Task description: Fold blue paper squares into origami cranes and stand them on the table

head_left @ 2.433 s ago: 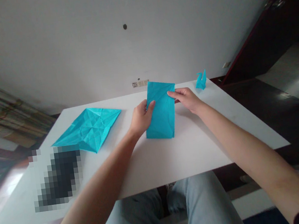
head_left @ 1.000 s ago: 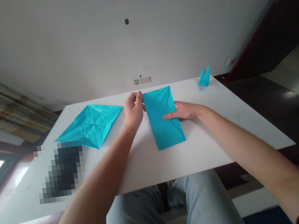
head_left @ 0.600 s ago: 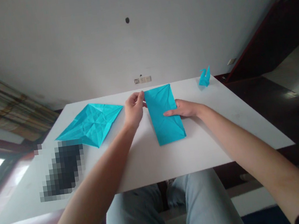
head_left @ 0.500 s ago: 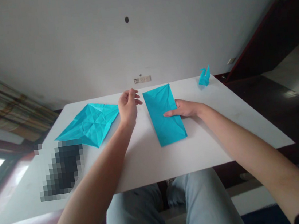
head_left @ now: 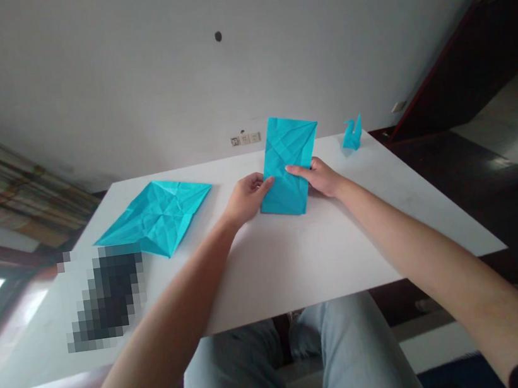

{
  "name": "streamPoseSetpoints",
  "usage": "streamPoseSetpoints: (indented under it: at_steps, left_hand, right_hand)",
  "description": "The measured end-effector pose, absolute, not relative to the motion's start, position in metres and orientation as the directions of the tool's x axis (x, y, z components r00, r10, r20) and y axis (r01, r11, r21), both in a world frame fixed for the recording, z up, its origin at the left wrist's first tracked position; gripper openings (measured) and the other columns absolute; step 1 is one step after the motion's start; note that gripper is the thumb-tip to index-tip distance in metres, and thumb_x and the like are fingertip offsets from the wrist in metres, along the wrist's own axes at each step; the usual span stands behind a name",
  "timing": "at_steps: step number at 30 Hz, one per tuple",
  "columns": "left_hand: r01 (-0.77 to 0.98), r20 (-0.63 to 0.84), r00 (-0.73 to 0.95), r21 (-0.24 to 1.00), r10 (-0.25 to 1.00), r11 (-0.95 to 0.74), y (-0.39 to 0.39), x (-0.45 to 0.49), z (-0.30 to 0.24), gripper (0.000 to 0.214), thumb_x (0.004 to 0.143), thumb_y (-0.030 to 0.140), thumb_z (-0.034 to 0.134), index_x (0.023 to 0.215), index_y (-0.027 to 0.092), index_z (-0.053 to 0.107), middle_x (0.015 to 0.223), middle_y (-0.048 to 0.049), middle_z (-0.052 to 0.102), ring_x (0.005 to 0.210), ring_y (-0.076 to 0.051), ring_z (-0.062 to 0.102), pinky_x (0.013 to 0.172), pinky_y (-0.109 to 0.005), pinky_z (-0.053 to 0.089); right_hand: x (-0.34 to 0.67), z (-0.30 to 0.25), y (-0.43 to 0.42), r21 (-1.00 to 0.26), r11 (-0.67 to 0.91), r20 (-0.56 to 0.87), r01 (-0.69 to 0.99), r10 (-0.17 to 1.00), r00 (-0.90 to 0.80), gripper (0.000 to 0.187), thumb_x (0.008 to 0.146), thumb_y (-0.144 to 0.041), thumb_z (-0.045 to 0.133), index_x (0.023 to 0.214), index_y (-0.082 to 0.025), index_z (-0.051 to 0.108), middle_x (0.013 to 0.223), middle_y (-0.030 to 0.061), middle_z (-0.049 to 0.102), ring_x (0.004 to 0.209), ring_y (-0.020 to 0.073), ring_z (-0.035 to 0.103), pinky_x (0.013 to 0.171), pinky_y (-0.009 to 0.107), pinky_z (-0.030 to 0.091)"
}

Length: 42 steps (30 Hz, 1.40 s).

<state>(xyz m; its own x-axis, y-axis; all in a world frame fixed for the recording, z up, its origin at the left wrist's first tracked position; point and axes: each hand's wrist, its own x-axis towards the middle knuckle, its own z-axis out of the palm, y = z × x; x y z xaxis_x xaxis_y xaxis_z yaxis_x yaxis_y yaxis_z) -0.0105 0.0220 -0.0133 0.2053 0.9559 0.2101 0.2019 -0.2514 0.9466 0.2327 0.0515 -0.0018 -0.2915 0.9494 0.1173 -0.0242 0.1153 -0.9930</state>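
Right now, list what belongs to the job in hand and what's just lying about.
In use:
folded rectangular turquoise paper, held by left grip and right grip
white table beneath

Seemingly lying about:
creased diamond-shaped turquoise paper sheet
small turquoise paper bird
dark pixelated object

The dark thing [head_left: 110,296] toward the table's [head_left: 274,275] left edge is too blurry to tell. The paper [head_left: 284,146] hides most fingers of the right hand [head_left: 323,176]. Below the near edge, the legs [head_left: 239,375] are cut off.
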Motion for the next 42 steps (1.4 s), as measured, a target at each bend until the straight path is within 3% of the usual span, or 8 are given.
streamPoseSetpoints:
  at_steps: [4, 12, 17, 23, 27, 32, 35, 42]
  left_hand:
    - [0.191, 0.223, 0.198, 0.946, 0.954, -0.261, 0.024, -0.010, -0.014, 0.055, 0.093, 0.076, 0.080, 0.084, 0.022, 0.069, 0.067, 0.0011, 0.060, 0.062, -0.014, 0.052, 0.057, -0.027, 0.038]
    - [0.143, 0.141, 0.219, 0.974, 0.966, -0.175, 0.022, -0.010, -0.012, 0.045, 0.083, 0.057, 0.096, 0.102, 0.020, 0.077, 0.081, -0.0033, 0.076, 0.069, -0.016, 0.066, 0.064, -0.028, 0.050]
    - [0.159, 0.155, 0.248, 0.967, 0.956, -0.198, 0.019, -0.011, -0.009, 0.050, 0.090, 0.066, 0.090, 0.096, 0.019, 0.075, 0.083, -0.0064, 0.077, 0.070, -0.015, 0.065, 0.063, -0.028, 0.049]
    - [-0.026, 0.280, 0.119, 0.960, 0.953, -0.279, 0.018, -0.005, -0.008, 0.076, 0.088, 0.063, 0.094, 0.140, 0.028, 0.051, 0.097, 0.0010, 0.074, 0.080, -0.015, 0.074, 0.077, -0.029, 0.058]
    - [-0.008, 0.322, 0.057, 0.947, 0.945, -0.322, 0.019, -0.006, -0.006, 0.065, 0.092, 0.051, 0.094, 0.134, 0.031, 0.048, 0.095, 0.0045, 0.066, 0.070, -0.011, 0.067, 0.067, -0.025, 0.050]
    - [0.041, 0.404, -0.055, 0.915, 0.913, -0.402, 0.024, -0.008, -0.005, 0.037, 0.100, 0.038, 0.085, 0.125, 0.028, 0.059, 0.093, 0.0032, 0.067, 0.067, -0.010, 0.059, 0.067, -0.025, 0.048]
    - [0.129, 0.460, -0.067, 0.884, 0.885, -0.450, 0.025, -0.010, -0.003, 0.020, 0.100, 0.033, 0.083, 0.113, 0.023, 0.072, 0.096, -0.0019, 0.074, 0.076, -0.013, 0.062, 0.072, -0.026, 0.051]
    - [0.307, 0.534, -0.037, 0.810, 0.844, -0.499, 0.020, -0.015, 0.002, 0.033, 0.095, 0.030, 0.090, 0.126, 0.022, 0.085, 0.106, -0.0066, 0.082, 0.094, -0.018, 0.071, 0.085, -0.030, 0.058]
  right_hand:
    - [0.235, -0.008, 0.060, -0.990, 0.119, 0.132, -0.072, 0.970, -0.206, 0.052, 0.075, -0.070, 0.102, 0.099, -0.027, 0.083, 0.112, 0.0030, 0.092, 0.107, 0.0291, 0.085, 0.109, 0.047, 0.069]
    - [0.242, -0.008, 0.072, -0.974, 0.174, 0.174, -0.142, 0.985, 0.016, 0.060, 0.075, -0.066, 0.100, 0.116, -0.026, 0.084, 0.137, 0.0071, 0.090, 0.134, 0.0318, 0.082, 0.118, 0.047, 0.066]
    - [0.244, -0.005, 0.071, -0.964, 0.238, 0.232, -0.116, 0.971, 0.062, 0.051, 0.081, -0.064, 0.095, 0.113, -0.027, 0.086, 0.131, 0.0050, 0.091, 0.132, 0.0322, 0.083, 0.118, 0.047, 0.066]
    - [0.235, 0.004, 0.052, -0.989, 0.147, 0.150, -0.030, 0.965, -0.216, 0.055, 0.078, -0.070, 0.101, 0.109, -0.027, 0.086, 0.120, 0.0059, 0.091, 0.114, 0.0331, 0.085, 0.106, 0.049, 0.069]
    - [0.228, 0.008, 0.045, -0.975, 0.223, 0.218, -0.003, 0.952, -0.215, 0.076, 0.073, -0.071, 0.104, 0.133, -0.032, 0.078, 0.127, 0.0057, 0.088, 0.114, 0.0314, 0.083, 0.102, 0.046, 0.069]
    - [0.231, 0.015, 0.042, -0.930, 0.354, 0.346, 0.101, 0.934, -0.088, 0.107, 0.080, -0.072, 0.098, 0.170, -0.044, 0.049, 0.130, 0.0026, 0.083, 0.097, 0.0232, 0.075, 0.087, 0.037, 0.065]
    - [0.233, 0.017, 0.041, -0.897, 0.407, 0.381, 0.175, 0.910, -0.163, 0.093, 0.084, -0.070, 0.095, 0.165, -0.042, 0.059, 0.126, 0.0028, 0.080, 0.097, 0.0235, 0.071, 0.086, 0.037, 0.062]
    - [0.235, 0.018, 0.043, -0.733, 0.569, 0.510, 0.373, 0.822, -0.251, 0.051, 0.093, -0.048, 0.090, 0.140, -0.031, 0.084, 0.118, 0.0069, 0.073, 0.093, 0.0248, 0.063, 0.095, 0.045, 0.059]
